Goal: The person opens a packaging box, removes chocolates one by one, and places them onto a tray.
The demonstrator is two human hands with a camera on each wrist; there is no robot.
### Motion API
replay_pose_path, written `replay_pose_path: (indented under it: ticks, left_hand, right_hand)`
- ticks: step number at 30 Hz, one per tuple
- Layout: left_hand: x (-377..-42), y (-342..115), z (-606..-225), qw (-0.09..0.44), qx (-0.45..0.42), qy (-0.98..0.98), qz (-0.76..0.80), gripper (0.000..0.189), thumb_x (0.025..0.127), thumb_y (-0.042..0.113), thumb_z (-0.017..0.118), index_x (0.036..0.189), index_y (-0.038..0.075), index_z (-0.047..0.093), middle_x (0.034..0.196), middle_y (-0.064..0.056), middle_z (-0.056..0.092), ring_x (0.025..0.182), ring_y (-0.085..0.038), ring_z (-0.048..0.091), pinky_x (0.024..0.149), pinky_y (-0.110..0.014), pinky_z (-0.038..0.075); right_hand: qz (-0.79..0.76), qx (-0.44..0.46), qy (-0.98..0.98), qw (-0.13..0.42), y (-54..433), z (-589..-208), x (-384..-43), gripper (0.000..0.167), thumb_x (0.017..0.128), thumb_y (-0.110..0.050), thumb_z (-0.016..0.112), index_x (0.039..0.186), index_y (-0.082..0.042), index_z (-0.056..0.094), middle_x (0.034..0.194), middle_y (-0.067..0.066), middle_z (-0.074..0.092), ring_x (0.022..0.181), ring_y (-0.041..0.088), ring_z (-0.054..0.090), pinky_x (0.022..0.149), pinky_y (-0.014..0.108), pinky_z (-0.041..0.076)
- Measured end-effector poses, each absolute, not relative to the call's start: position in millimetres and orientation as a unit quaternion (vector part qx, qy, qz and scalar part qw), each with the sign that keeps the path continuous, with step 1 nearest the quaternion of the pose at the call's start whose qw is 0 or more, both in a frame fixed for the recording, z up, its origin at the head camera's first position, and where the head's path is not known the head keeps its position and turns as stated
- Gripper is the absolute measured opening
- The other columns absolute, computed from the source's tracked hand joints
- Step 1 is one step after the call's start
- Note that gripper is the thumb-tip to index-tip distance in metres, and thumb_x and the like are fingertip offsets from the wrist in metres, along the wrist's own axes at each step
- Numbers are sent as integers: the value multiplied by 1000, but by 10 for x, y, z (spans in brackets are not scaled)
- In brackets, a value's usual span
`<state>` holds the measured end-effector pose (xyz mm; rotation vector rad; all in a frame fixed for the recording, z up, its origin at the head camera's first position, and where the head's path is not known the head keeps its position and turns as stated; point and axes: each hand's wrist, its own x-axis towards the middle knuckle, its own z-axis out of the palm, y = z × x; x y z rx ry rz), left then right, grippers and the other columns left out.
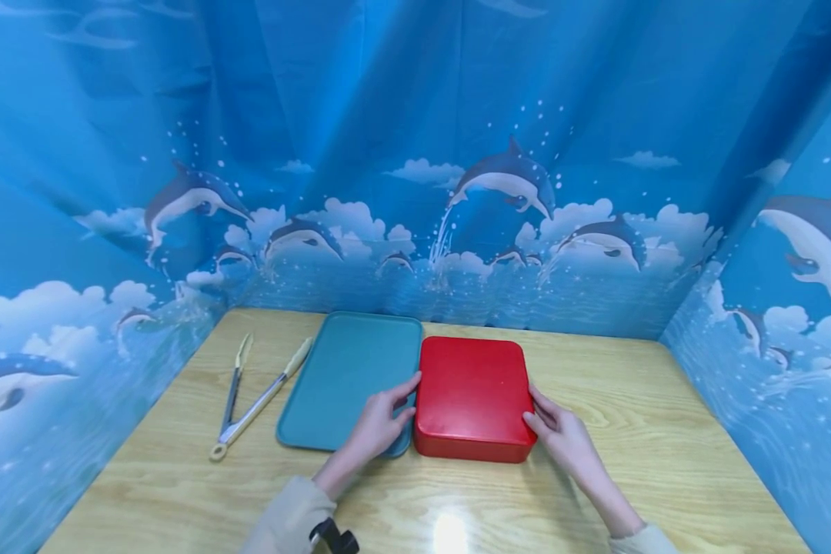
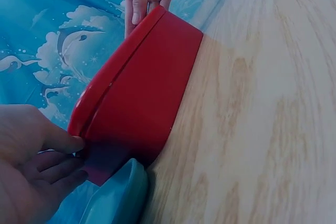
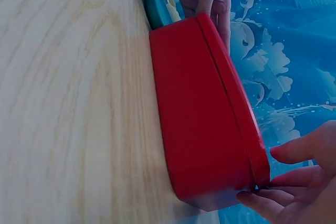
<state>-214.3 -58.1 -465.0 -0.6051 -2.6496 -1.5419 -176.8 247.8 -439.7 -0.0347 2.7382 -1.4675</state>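
A red lidded box (image 1: 475,392) stands on the wooden table, its lid (image 2: 118,66) on top with a thin seam below the lid's rim. My left hand (image 1: 377,423) is at the box's left side, over the edge of a teal tray (image 1: 360,377), with thumb and index fingertips right at the lid. On the opposite side is my right hand (image 1: 564,438), fingers extended along the box's right edge. In the right wrist view, fingertips (image 3: 249,198) of that hand meet the seam near the corner.
To the left of the teal tray lie metal tongs (image 1: 256,412) with pale tips, spread apart. A blue dolphin-print curtain (image 1: 402,192) hangs behind the table (image 1: 637,431) and along both sides. The tray lies right beside the box.
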Motion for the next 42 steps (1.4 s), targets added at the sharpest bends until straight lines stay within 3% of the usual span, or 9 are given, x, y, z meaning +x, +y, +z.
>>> replay_pose_path:
  ticks: [8,15,18,23,28,35,37,40,42]
  left_hand:
    - [-2142,-583,-4598,11,-187,-846,-499,66,93,-4,68,153,8,44,151,-15,50,135,-36,53,101,-45,50]
    - [-2119,-598,-4567,40,-207,-843,-494,64,93,-6,66,152,5,45,148,-18,53,131,-38,56,102,-47,49]
    - [-2124,-616,-4519,53,-211,-841,-495,63,93,-4,67,152,5,46,147,-17,54,133,-35,54,102,-47,49]
    - [-2165,-659,-4440,84,-215,-836,-498,61,92,-3,70,149,4,49,144,-15,58,131,-32,57,100,-46,50]
    - [-2200,-684,-4355,124,-209,-833,-497,59,91,-4,71,146,4,53,141,-15,60,128,-33,59,98,-45,52]
    - [-2247,-638,-4270,228,-200,-827,-473,53,90,0,74,140,5,60,132,-14,66,119,-32,65,93,-43,55]
    - [-2258,-616,-4254,256,-192,-826,-465,51,89,0,75,138,6,63,129,-12,68,114,-31,68,90,-41,57]
    - [-2270,-583,-4240,289,-170,-822,-460,47,88,1,76,134,9,67,123,-10,71,99,-27,74,73,-31,60]
    - [-2275,-566,-4231,308,-152,-817,-463,43,88,2,77,130,11,70,119,-9,73,84,-25,75,56,-25,54]
  right_hand:
    - [-474,-16,880,10,2466,-4320,-1738,60,102,-13,61,154,3,36,155,22,41,140,36,45,101,37,48]
    - [-450,-18,893,-11,2474,-4250,-1701,51,106,-18,53,154,-2,41,153,20,46,139,36,47,108,46,44]
    - [-456,-24,889,-22,2475,-4200,-1702,48,108,-18,50,154,-5,42,152,19,47,139,36,47,106,35,47]
    - [-521,-61,851,-24,2470,-4134,-1739,47,106,-3,44,153,1,39,153,21,44,139,35,46,94,10,44]
    - [-540,-68,838,-29,2431,-4105,-1810,52,103,3,50,154,2,38,154,21,43,138,33,45,93,10,45]
    - [-547,-48,828,-115,2333,-4111,-1914,48,98,4,61,145,0,53,143,20,55,128,32,55,87,9,48]
    - [-543,-41,827,-142,2313,-4110,-1930,47,97,2,64,143,-2,56,140,19,59,125,31,58,84,9,49]
    - [-541,-29,821,-179,2290,-4099,-1957,45,95,0,68,139,-4,61,134,18,63,119,27,63,82,10,50]
    - [-541,-24,816,-203,2276,-4090,-1980,42,94,-1,70,136,-4,65,129,17,67,113,17,67,81,11,51]
